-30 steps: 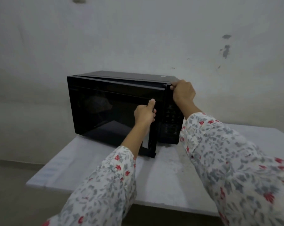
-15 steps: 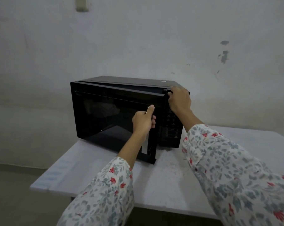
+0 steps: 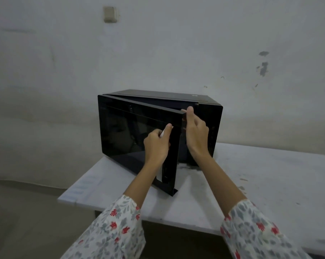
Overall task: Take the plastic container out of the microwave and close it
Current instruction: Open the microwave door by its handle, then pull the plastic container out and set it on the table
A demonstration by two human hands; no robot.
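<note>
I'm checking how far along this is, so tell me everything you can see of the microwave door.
The microwave door is glossy black, glass-like and reflective, hinged on its left side and swung partly open. Its free edge juts out over the white table. The left hand has a grip on the pale vertical handle; the right hand touches the door's top right corner. The inside is too dark to see.
</note>
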